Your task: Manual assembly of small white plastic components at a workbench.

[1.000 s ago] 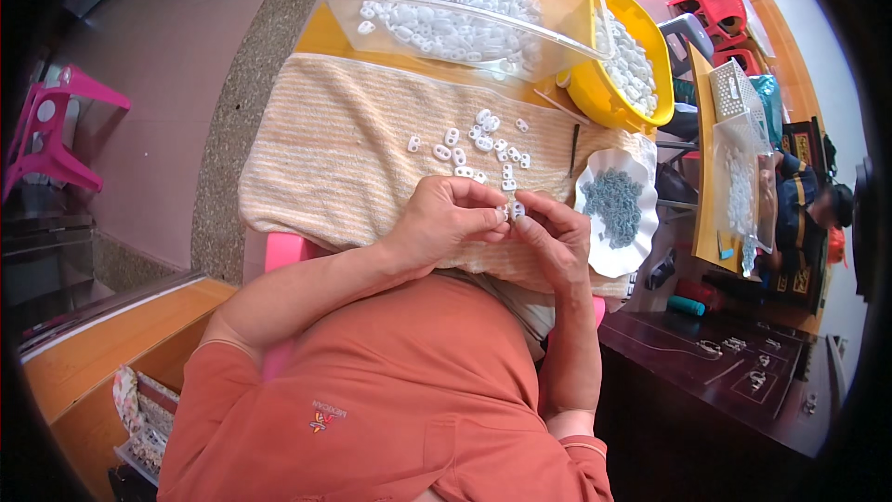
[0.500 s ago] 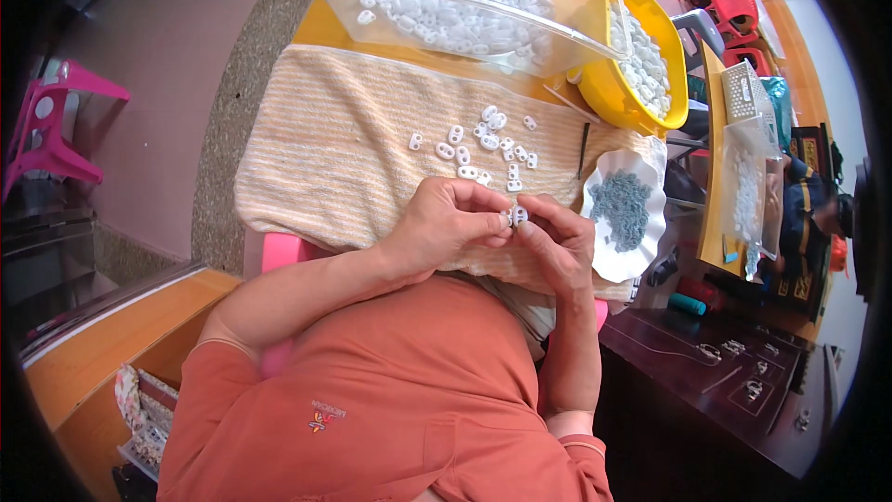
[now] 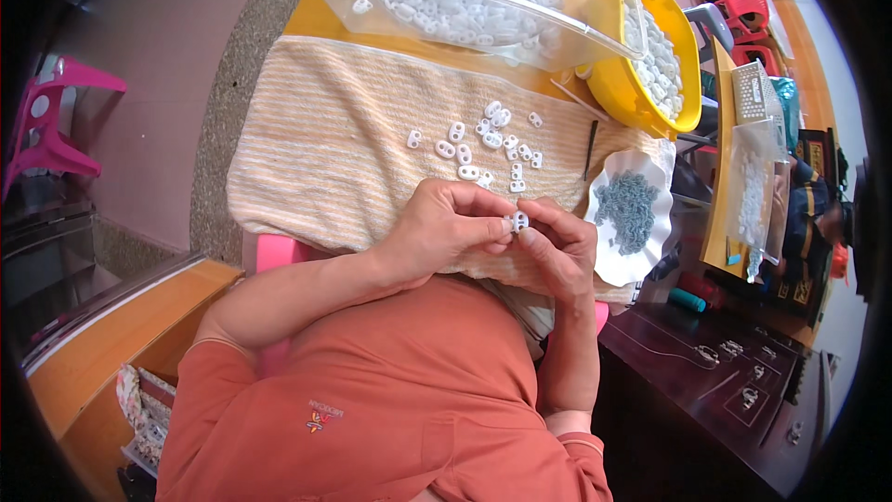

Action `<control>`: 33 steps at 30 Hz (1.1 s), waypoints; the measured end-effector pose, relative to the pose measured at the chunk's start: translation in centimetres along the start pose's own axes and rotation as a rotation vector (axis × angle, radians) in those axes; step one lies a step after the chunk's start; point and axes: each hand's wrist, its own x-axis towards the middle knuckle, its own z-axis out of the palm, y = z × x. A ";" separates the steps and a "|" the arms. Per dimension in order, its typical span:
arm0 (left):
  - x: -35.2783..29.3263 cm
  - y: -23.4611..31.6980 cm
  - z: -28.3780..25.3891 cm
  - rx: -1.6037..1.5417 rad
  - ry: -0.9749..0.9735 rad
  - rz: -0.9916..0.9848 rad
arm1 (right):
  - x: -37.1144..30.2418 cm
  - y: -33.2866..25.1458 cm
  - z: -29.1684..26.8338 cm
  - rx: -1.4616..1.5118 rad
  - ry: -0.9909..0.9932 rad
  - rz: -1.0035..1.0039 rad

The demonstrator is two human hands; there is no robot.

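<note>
In front of my body, both hands meet over the near edge of the striped towel. My right hand (image 3: 560,244) pinches a small white two-holed cord lock (image 3: 521,221) between thumb and fingers. From the other side, my left hand (image 3: 452,223) closes its thumb and forefinger on the same piece; its fingertips hide part of it. Just beyond lie several loose white cord lock parts (image 3: 465,154), some oval and some squarish. To the right, a white wavy-rimmed dish (image 3: 658,163) holds a heap of small grey-blue springs (image 3: 629,212).
A clear plastic bin (image 3: 446,35) of white parts stands at the back, beside a yellow basin (image 3: 689,93) of more. A dark thin stick (image 3: 590,151) lies on the towel (image 3: 325,139). Pink stools (image 3: 60,121) stand left. Another person (image 3: 810,204) is at far right.
Both hands stay together at nearly the same place, and the cord lock has turned slightly in the fingers. The view has shifted a little; the loose parts lie as before.
</note>
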 end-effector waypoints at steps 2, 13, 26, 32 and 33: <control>0.0 0.1 0.0 0.003 -0.006 -0.001 | 0.0 0.4 -0.3 0.016 -0.012 -0.015; 0.0 0.2 0.0 -0.039 -0.011 -0.024 | -0.1 0.2 0.1 0.175 0.009 0.003; 0.1 0.3 -0.1 -0.063 -0.001 -0.074 | 0.0 0.4 0.3 0.221 0.007 -0.046; -0.1 0.5 -0.1 -0.061 -0.006 -0.088 | -0.1 0.4 0.5 0.153 0.015 -0.070; -0.1 0.4 -0.1 -0.060 -0.007 -0.088 | -0.1 0.4 0.5 0.140 0.020 -0.086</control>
